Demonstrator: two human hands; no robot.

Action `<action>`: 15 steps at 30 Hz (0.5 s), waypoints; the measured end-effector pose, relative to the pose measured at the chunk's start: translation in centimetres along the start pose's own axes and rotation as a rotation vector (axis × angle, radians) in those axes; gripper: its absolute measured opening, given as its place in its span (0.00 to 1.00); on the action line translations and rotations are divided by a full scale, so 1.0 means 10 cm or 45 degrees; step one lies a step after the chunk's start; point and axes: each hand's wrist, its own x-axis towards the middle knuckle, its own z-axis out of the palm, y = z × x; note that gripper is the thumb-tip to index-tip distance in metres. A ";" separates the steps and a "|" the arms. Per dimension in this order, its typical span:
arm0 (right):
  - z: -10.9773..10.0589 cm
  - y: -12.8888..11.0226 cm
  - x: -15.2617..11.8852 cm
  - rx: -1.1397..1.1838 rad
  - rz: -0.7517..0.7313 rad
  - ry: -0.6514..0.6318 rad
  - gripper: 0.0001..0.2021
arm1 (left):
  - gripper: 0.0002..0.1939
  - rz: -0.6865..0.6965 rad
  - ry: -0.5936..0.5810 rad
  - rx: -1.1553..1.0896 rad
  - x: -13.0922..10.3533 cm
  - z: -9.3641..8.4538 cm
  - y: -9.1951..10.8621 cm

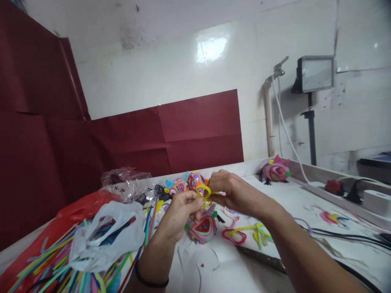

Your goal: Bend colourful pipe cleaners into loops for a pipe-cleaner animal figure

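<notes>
A yellow pipe cleaner [205, 193], bent into a small loop, is held between my two hands above the table. My left hand [182, 211] pinches its lower end between thumb and fingers. From the other side my right hand [227, 188] grips the loop with closed fingers, some of them hidden behind the hand. Just below lies a heart-shaped piece [203, 228] of coiled pipe cleaners in red, pink and green. Behind my hands sit a round multicoloured coiled piece [195, 179] and a striped one [178, 186] with blue tips.
Many loose pipe cleaners [61, 260], a white plastic bag [106, 240] and a red bag [82, 209] lie at the left. A pink pipe-cleaner figure [276, 170] stands back right, near a power strip [319, 189] and cables. A lamp [316, 75] stands behind.
</notes>
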 end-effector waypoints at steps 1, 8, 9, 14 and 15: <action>0.00 0.00 0.00 0.000 -0.016 0.015 0.10 | 0.12 -0.013 -0.016 -0.020 0.00 -0.01 0.00; 0.00 -0.03 0.02 0.021 -0.043 0.035 0.09 | 0.14 -0.062 -0.060 -0.124 -0.03 -0.01 0.04; 0.00 -0.03 0.02 0.014 -0.038 0.038 0.08 | 0.14 -0.065 -0.056 -0.129 -0.03 -0.01 0.05; 0.02 -0.03 0.03 -0.068 -0.019 0.045 0.09 | 0.14 -0.072 -0.047 -0.150 -0.05 -0.01 0.07; 0.02 -0.03 0.03 -0.065 -0.026 0.050 0.09 | 0.14 -0.069 -0.047 -0.152 -0.05 -0.01 0.07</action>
